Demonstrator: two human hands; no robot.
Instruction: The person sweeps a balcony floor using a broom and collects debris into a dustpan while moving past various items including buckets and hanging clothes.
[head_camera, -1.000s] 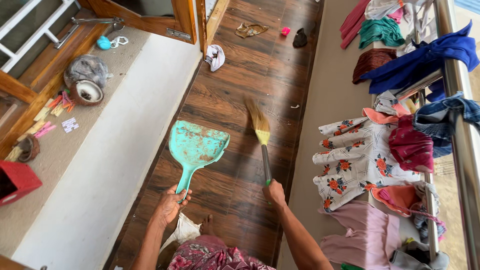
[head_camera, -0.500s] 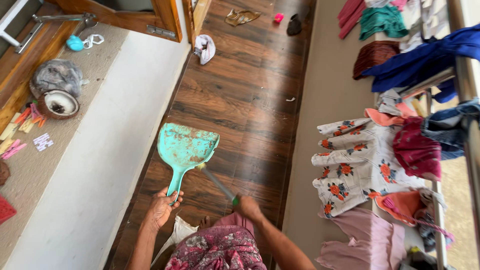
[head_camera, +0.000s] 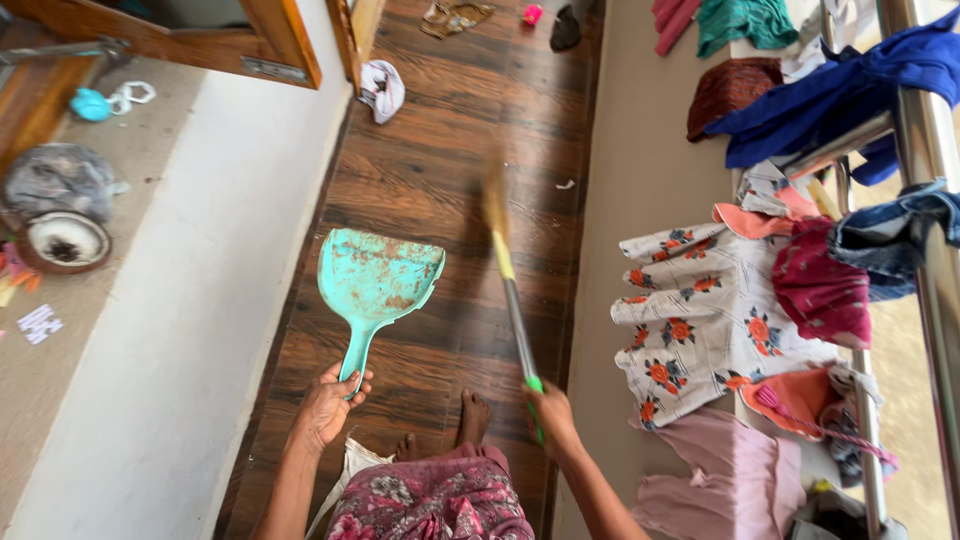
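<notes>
Floorboards (head_camera: 430, 170) of dark wood run ahead of us, between a pale ledge (head_camera: 200, 330) on one side and a tan strip hung with drying clothes (head_camera: 720, 310) on the other. Our left hand (head_camera: 328, 405) wraps its fingers closed around the handle of the turquoise dustpan (head_camera: 378, 280), whose scoop sits low over the boards ahead of our bare foot (head_camera: 472, 415), its inside streaked with brown dirt. Our right hand (head_camera: 550, 410) is clenched on the green end of the broom (head_camera: 505, 270), whose straw head is blurred with motion just to the right of the pan. We judge that the main risk is the pan: held by 1 hand at the end of a long handle, it can tilt and spill the dirt already inside it. A fast sweep may also throw dust past the pan's lip, or toward the floral garment hanging close by, because the bristles swing wide. A small white scrap (head_camera: 566, 184) lies farther up the boards, and the stroke may miss it. Compared with 0.5 s ago, the broom has swung from lying low and close to our body, near the pan's handle, out forward to the pan's right, while the dustpan has stayed nearly where it was, and our view has shifted slightly.
</notes>
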